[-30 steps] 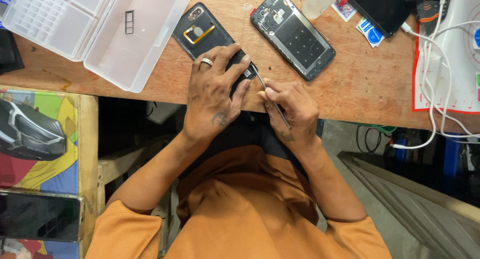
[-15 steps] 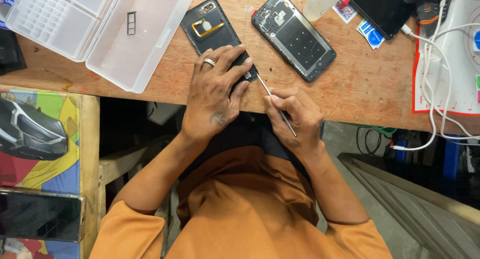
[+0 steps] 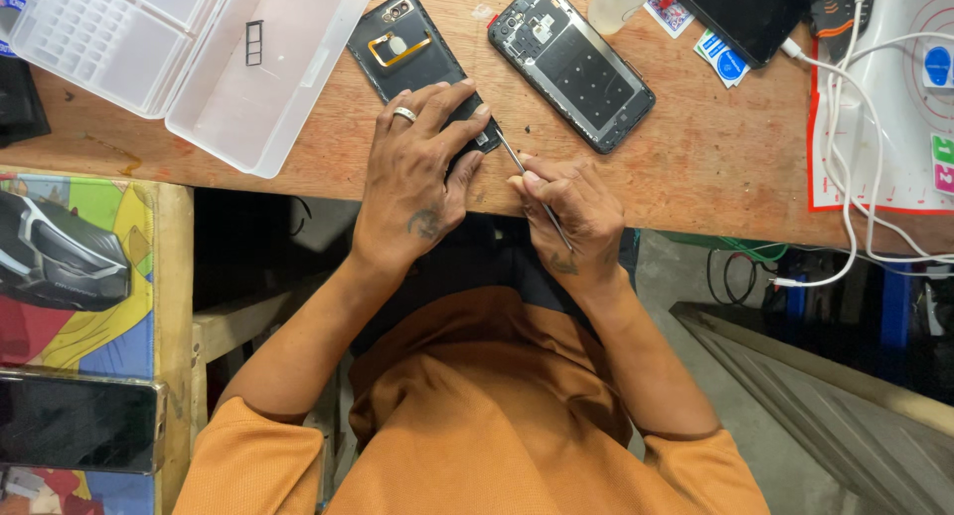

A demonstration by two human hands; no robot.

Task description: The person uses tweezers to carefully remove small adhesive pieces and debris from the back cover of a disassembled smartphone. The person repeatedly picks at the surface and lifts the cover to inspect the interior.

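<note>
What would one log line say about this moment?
left hand: pressing black phone back | right hand: holding thin metal tool, tip at phone edge | nearby: opened phone, clear plastic box

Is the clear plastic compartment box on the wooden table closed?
No, the clear plastic compartment box lies wide open on the wooden table, its lid folded flat beside the tray of small compartments.

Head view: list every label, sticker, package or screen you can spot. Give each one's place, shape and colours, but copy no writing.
Stickers: small blue-and-white rectangles on the desk, top right.
Red-and-white sticker: small square beside the bottle.
Mat: white with red lines, far right; blue, green and pink patches at its edge.
Dark screen: black rectangle, bottom left.
Printed pad: colourful drawing, left.
</note>
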